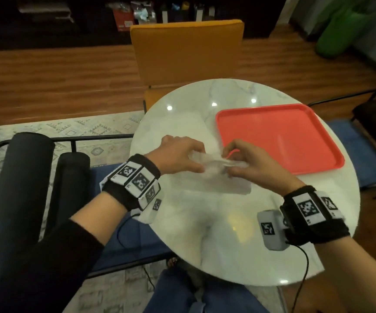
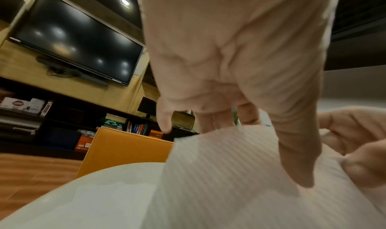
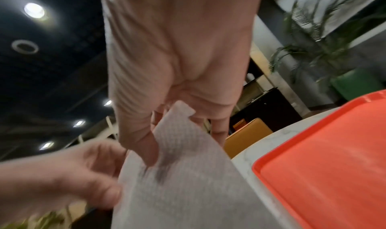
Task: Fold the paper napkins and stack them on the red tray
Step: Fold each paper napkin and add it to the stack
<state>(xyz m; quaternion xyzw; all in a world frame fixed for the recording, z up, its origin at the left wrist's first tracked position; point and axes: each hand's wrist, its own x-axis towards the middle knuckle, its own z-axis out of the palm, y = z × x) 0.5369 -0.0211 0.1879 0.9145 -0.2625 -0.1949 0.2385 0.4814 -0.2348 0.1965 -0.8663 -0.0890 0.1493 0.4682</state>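
Note:
A white paper napkin (image 1: 216,164) is held up over the round marble table (image 1: 216,233), its lower part draping down to the tabletop. My left hand (image 1: 199,162) pinches its left side, with the thumb pressed on the sheet (image 2: 229,174). My right hand (image 1: 229,164) pinches the top right corner of the napkin (image 3: 177,174) between thumb and fingers. The red tray (image 1: 279,138) lies just right of both hands with nothing on it, and its rim (image 3: 256,164) shows close to the right hand. A faint pale sheet (image 1: 191,123), seemingly another napkin, lies flat behind the hands.
An orange chair (image 1: 187,50) stands at the table's far side. Two dark roll cushions (image 1: 24,177) on a metal frame sit to the left, off the table. The near half of the tabletop is bare marble.

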